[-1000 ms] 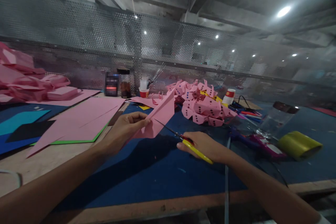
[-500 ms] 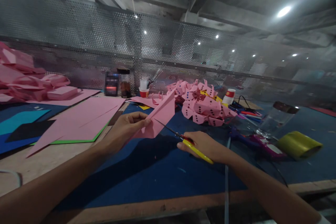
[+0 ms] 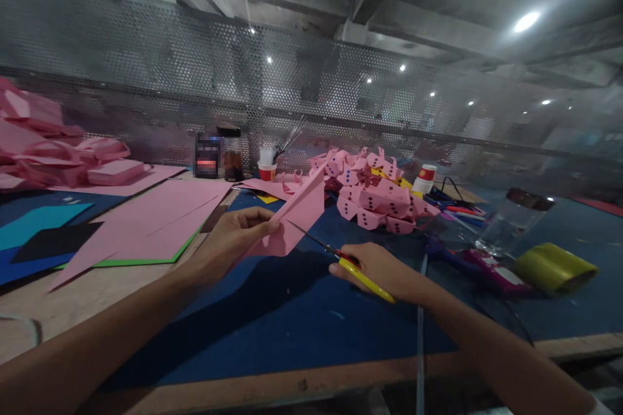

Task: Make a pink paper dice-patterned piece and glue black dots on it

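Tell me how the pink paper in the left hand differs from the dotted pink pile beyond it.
The folded paper is held up by the left hand; the dotted pile lies farther back on the blue surface.
The folded paper looks like a single piece; the dotted pile is many shaped pieces.
The folded paper's visible side is plain; the dotted pile carries dark and blue dots.
Both are pink.

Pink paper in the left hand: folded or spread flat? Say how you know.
Folded. The pink paper in the left hand has a crease, with panels meeting at an angle.
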The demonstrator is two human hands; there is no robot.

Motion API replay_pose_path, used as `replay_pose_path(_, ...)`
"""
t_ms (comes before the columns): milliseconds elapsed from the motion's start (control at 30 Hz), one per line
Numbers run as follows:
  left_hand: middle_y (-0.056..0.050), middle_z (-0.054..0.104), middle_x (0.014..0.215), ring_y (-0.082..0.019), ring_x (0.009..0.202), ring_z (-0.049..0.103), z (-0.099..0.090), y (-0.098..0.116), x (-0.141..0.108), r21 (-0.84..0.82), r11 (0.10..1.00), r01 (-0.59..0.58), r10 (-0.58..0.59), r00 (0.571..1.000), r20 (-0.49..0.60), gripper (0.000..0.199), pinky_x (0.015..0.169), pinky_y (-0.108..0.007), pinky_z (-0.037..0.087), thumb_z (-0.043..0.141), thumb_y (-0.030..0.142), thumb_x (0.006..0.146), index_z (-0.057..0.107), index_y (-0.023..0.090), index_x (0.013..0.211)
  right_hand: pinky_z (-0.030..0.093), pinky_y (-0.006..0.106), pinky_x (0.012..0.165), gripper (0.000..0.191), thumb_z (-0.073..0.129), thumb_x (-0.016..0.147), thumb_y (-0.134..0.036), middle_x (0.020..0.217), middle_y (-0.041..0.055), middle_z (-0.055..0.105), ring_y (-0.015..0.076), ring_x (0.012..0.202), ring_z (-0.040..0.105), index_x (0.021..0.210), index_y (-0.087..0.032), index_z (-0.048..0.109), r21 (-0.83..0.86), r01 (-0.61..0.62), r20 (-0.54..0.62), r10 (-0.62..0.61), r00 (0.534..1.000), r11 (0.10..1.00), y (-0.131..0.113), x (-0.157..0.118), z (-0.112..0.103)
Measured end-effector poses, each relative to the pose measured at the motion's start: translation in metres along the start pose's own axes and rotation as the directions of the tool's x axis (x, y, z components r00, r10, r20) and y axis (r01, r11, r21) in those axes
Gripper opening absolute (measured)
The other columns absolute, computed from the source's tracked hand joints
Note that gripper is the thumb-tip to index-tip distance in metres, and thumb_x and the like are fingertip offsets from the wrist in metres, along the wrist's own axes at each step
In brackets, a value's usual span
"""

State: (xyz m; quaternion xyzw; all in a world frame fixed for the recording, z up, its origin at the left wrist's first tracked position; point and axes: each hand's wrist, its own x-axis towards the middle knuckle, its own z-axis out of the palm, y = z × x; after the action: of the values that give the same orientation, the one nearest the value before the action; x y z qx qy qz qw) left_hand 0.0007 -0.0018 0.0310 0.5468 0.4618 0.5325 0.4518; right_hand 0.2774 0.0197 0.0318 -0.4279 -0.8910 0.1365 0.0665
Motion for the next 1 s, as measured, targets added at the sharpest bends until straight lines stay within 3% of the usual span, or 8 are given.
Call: replay_pose_path(1000, 0.001, 0.063, 0.068, -0.009, 0.060, 0.051, 0.0006, 0.0013, -0.0019, 0.032, 0.999, -0.017, 0.017, 1.000, -0.003, 0.016, 0.051, -0.018, 0.037, 0.079, 0.032, 0.075, 0.072, 0.019, 0.078, 0.022, 0.025, 0.055, 0.042, 0.054, 0.092, -0.055, 0.062, -0.0010, 0.052, 0.0109, 0.057, 0.044, 0.072, -0.018, 0.053, -0.017, -0.004, -0.014, 0.003, 1.000, 1.000, -0.0018, 0.0000, -0.0007)
